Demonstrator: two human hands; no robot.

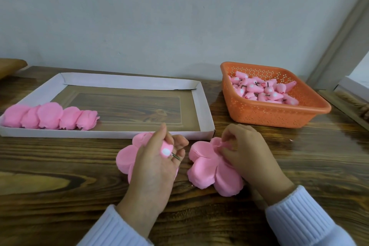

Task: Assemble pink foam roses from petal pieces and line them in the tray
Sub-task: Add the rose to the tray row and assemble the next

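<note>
**Bud in one hand, petals in the other**

Midway along the counter's (60,166) near edge, the left grip (155,158) is curled round a pink foam bud (166,151). The bud's white base faces the camera and its thin wire stem (175,157) pokes out toward the right. Under that hand lies a flat petal piece (124,159); whether the hand touches it cannot be told.

Just beside it, the right grip (247,152) pinches a far lobe of a petal stack (207,168) that rests on the counter, lifting the lobe's edge.

Behind the hands, toward the counter's far left, sits a shallow white tray (205,110). Five finished roses (50,116) stand in a row along its near wall, starting at the near left corner and touching one another.

Near the far right corner stands an orange perforated basket (279,115) holding a heap of spare buds (259,90).
</note>
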